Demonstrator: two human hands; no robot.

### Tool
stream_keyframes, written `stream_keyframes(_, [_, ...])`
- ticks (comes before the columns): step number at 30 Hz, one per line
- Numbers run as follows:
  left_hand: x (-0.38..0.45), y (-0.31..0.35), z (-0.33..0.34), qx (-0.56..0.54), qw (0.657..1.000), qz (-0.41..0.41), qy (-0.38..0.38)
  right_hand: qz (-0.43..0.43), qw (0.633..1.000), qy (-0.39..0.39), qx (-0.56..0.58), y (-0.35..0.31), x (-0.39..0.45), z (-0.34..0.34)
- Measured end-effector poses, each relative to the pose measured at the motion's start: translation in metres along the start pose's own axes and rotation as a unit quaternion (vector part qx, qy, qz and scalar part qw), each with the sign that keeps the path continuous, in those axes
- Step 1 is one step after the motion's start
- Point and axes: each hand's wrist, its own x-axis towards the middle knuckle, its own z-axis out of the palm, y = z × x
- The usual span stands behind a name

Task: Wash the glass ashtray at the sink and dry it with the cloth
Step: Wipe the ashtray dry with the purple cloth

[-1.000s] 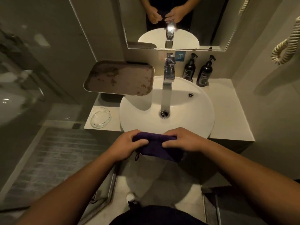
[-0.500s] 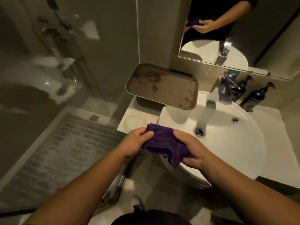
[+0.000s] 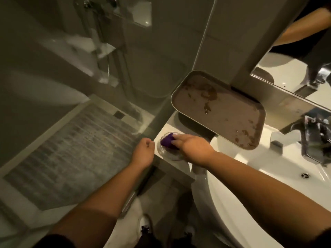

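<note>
— Two bare forearms reach up from the bottom of the view, with a white shoe (image 3: 146, 224) on the pale floor between them. What do the hands hold?

— Left hand (image 3: 143, 151) holds nothing that I can see; its fingers are loosely curled, and it sits just beside the front left corner of the white counter ledge (image 3: 176, 170). Right hand (image 3: 192, 147) lies over the folded purple cloth (image 3: 168, 140), fingers bent down onto it, pressing it into the clear round glass ashtray (image 3: 169, 149).

— And where does the ashtray stand?

— On the ledge, left of the round white basin (image 3: 250, 185), near the ledge's front edge. The cloth covers the middle and far side of the dish; only its near rim shows plainly.

— What lies past it?

— Just behind, a rectangular metal tray with rounded corners and brown stains (image 3: 218, 111) hangs out over the ledge and the basin's edge. To the right stands a chrome faucet (image 3: 315, 140), blurred. Above that, a wall mirror (image 3: 295, 59) reflects an arm and the basin. Off to the left, a glass shower screen (image 3: 89, 68) rises above a grey ribbed floor (image 3: 71, 151).
</note>
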Motion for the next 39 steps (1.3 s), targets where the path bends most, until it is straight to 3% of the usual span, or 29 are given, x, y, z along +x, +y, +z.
stream_keyframes(2, [0.014, 0.004, 0.006, 0.086, 0.996, 0.033, -0.001, -0.028, 0.993, -0.099, -0.064, 0.006, 0.018, 0.021])
stream_keyframes(3, [0.02, 0.007, 0.009, 0.123, 0.991, 0.046, -0.003, -0.035, 0.991, -0.109, -0.068, 0.01, 0.023, 0.028])
stream_keyframes(8, [0.043, 0.024, 0.023, 0.303, 0.948, 0.088, -0.048, -0.073, 0.99, -0.106, -0.065, 0.026, 0.031, 0.036])
stream_keyframes(15, [0.047, 0.027, 0.034, 0.444, 0.883, 0.151, -0.037, -0.113, 0.973, -0.117, -0.163, 0.03, 0.026, 0.035])
stream_keyframes(23, [0.038, 0.026, 0.044, 0.467, 0.877, 0.116, -0.016, 0.034, 0.995, -0.071, -0.054, -0.006, 0.012, 0.047])
stream_keyframes(26, [0.03, 0.021, 0.047, 0.444, 0.893, 0.078, -0.017, 0.02, 0.994, -0.092, -0.057, 0.0, 0.008, 0.046])
stream_keyframes(29, [0.03, 0.021, 0.044, 0.395, 0.917, 0.058, -0.023, -0.053, 0.986, -0.119, -0.106, 0.015, 0.01, 0.04])
stream_keyframes(33, [0.046, 0.036, 0.036, 0.439, 0.887, 0.139, -0.042, -0.118, 0.968, -0.154, -0.158, 0.031, 0.023, 0.031])
stream_keyframes(36, [0.049, 0.036, 0.035, 0.482, 0.857, 0.173, -0.062, -0.105, 0.972, -0.149, -0.15, 0.027, 0.022, 0.032])
stream_keyframes(39, [0.044, 0.031, 0.039, 0.49, 0.855, 0.165, -0.046, -0.06, 0.987, -0.111, -0.1, 0.016, 0.014, 0.039])
